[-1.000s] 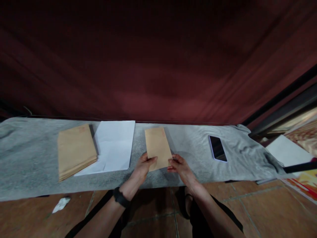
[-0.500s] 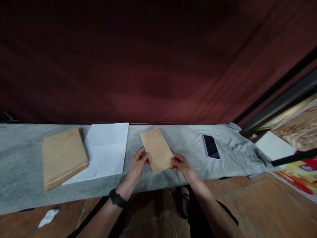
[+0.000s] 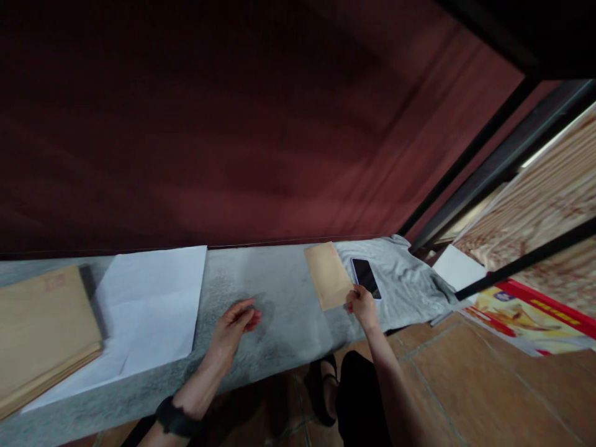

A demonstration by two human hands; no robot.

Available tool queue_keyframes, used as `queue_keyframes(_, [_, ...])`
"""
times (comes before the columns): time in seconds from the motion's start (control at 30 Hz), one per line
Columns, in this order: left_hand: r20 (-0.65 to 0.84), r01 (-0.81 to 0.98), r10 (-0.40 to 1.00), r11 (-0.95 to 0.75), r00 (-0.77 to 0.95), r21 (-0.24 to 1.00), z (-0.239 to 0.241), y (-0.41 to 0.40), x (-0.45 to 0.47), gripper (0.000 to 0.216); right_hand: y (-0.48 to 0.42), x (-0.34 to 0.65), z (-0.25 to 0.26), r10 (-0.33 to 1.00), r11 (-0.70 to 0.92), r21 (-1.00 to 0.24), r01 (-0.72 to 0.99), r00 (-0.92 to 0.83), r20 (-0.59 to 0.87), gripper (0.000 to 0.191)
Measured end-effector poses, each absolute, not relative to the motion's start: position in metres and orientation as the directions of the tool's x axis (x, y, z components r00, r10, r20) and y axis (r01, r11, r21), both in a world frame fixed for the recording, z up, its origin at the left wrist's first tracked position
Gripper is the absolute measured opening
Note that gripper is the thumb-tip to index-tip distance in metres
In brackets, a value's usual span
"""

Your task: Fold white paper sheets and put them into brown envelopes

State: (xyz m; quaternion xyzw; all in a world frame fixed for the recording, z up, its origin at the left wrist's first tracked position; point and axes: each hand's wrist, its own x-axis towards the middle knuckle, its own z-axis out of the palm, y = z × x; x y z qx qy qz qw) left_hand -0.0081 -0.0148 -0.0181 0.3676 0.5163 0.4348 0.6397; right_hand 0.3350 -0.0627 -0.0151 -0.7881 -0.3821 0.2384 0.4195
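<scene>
A small brown paper envelope (image 3: 328, 276) is pinched at its near right corner by my right hand (image 3: 363, 304). It hovers over or rests on the grey cloth-covered surface (image 3: 279, 335); I cannot tell which. Just right of it lies a phone (image 3: 365, 277) with a dark screen and pale purple edge. My left hand (image 3: 236, 326) is apart from the envelope, holding nothing, its fingers loosely curved and not closed. To its left are white paper sheets (image 3: 153, 304), with a stack of larger brown envelopes (image 3: 46, 329) partly on top of them.
A dark red curtain (image 3: 223, 186) hangs along the far edge. At right stand black metal bars (image 3: 470, 155), a white flat piece (image 3: 459, 268) and a printed red and yellow package (image 3: 531, 313). Tiled floor (image 3: 447, 372) lies below the near edge.
My left hand has let go of the small envelope. My right hand has carried it rightward, close to the phone. The view has turned to the right.
</scene>
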Motion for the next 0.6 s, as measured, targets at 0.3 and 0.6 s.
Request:
queue_keyframes(0.3, [-0.354, -0.152, 0.931, 0.364, 0.090, 0.919, -0.022, -0.016, -0.008, 0.059, -0.071, 0.321, -0.013, 0.779, -0.546, -0.396, 0.739, 0.621, 0.083, 0.028])
queue_keyframes(0.6, [-0.340, -0.110, 0.935, 0.350, 0.099, 0.930, -0.018, -0.017, -0.008, 0.056, -0.075, 0.298, -0.005, 0.829, -0.533, -0.031, 0.846, 0.529, 0.183, 0.030])
